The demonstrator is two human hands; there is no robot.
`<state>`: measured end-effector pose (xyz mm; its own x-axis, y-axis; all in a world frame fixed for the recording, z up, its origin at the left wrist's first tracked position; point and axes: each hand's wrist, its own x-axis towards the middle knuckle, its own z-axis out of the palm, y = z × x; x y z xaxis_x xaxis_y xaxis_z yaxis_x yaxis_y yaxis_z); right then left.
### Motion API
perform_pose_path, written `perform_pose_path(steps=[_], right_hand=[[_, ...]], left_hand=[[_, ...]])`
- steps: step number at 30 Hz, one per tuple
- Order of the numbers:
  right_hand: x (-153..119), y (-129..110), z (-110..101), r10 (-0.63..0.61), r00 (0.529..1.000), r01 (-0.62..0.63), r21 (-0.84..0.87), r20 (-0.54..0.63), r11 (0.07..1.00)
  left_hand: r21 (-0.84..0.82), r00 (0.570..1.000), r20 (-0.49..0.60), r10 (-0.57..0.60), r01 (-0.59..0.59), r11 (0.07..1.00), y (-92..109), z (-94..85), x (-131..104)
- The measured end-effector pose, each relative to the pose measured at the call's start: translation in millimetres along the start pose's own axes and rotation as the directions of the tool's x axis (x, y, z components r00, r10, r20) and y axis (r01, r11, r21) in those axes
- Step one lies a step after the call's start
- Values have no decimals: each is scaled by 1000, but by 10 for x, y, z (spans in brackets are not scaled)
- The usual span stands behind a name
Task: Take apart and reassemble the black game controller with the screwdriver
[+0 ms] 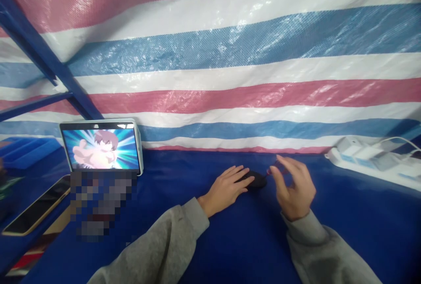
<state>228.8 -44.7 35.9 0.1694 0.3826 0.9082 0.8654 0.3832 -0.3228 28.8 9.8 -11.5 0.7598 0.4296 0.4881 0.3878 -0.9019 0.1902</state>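
My left hand (229,189) lies palm down on the blue table, fingers stretched over the near side of a small black, flat, oval object (258,179). Its kind cannot be made out, as the fingers cover part of it. Just to its right, my right hand (294,185) is raised, with thumb and forefinger curled toward each other. At the fingertips shows a thin, dark reddish strand (269,171), which seems to run to the black object. The strand is blurred and partly hidden by the fingers.
A tablet (100,148) showing a cartoon stands at the left, near a phone (39,205) and a blue tray (31,151). A white power strip (371,168) with plugged-in chargers lies at the right. Behind the table (240,240) hangs a striped tarp (230,95); a blurred-out patch covers something below the tablet.
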Motion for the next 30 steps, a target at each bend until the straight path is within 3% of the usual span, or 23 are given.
perform_pose_path(steps=[15, 19, 30], right_hand=[[11, -23, -8, 3, 999, -9, 123, 43, 992], [27, 0, -23, -10, 1000, 11, 37, -12, 999], [67, 4, -70, -55, 998, 55, 4, 12, 998]], left_hand=[[-40, 999, 38, -15, 17, 999, 12, -38, 11], [-56, 997, 74, 17, -12, 998, 39, -61, 17], [-91, 992, 102, 77, -68, 994, 38, -66, 42]])
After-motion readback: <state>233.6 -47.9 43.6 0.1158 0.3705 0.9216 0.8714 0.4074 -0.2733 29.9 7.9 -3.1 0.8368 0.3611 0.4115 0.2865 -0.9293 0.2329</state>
